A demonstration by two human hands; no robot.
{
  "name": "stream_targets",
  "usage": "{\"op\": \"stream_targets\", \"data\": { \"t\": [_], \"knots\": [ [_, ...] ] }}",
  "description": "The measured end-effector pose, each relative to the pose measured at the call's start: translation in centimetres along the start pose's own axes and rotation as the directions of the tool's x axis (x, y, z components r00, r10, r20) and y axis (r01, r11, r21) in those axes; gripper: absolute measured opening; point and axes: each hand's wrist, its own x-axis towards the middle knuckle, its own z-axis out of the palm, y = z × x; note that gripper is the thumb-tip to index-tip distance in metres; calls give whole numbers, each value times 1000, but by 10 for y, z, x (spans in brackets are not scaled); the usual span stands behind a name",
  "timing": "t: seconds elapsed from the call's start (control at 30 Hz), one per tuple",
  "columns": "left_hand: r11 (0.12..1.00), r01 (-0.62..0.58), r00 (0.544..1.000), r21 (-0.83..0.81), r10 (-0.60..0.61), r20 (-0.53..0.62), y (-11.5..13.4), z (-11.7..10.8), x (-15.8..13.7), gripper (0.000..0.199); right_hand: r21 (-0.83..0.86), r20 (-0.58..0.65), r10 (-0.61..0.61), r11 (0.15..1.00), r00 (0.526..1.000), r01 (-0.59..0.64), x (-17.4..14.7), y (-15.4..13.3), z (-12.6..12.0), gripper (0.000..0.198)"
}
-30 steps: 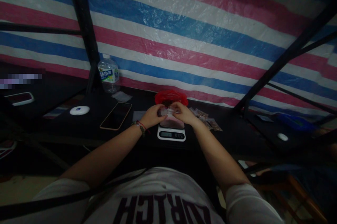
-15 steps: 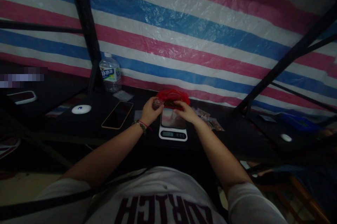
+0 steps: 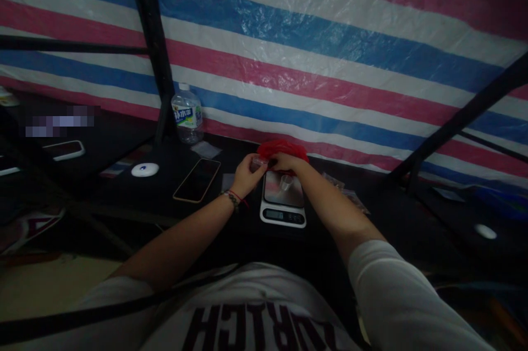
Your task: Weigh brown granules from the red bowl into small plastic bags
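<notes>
My left hand is closed around a small clear plastic container, held just beyond the back left corner of the scale. My right hand reaches over the back of the scale, its bent fingertips close to that container and at the front of the red plastic bag. Whatever those fingertips may hold is hidden. On the metal plate of the white digital scale stands a small clear cup. The scale's display is lit, but its digits are too small to read.
Left of the scale lie a phone, a white oval device and a clear sachet. A plastic bottle stands behind them. Small filled bags lie right of my forearm. Black frame posts flank the striped sheet.
My right hand has moved from above the scale plate back and left towards my left hand, uncovering the small cup. The whole view has shifted slightly.
</notes>
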Motion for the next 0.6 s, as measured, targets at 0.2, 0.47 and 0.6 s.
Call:
{"op": "stream_targets", "data": {
  "t": [0.2,0.47,0.6],
  "knots": [
    [1000,-19,1000,-15,19,16,-5,3,1,38,-91,54,23,996,998,-18,7,8,-5,26],
    [1000,-8,1000,-23,9,18,-4,1,0,38,-100,64,87,992,994,-80,5,4,-8,28],
    [1000,-12,1000,-12,12,23,-2,0,0,36,-95,-14,81,992,997,-82,3,5,-8,17]
  ]
}}
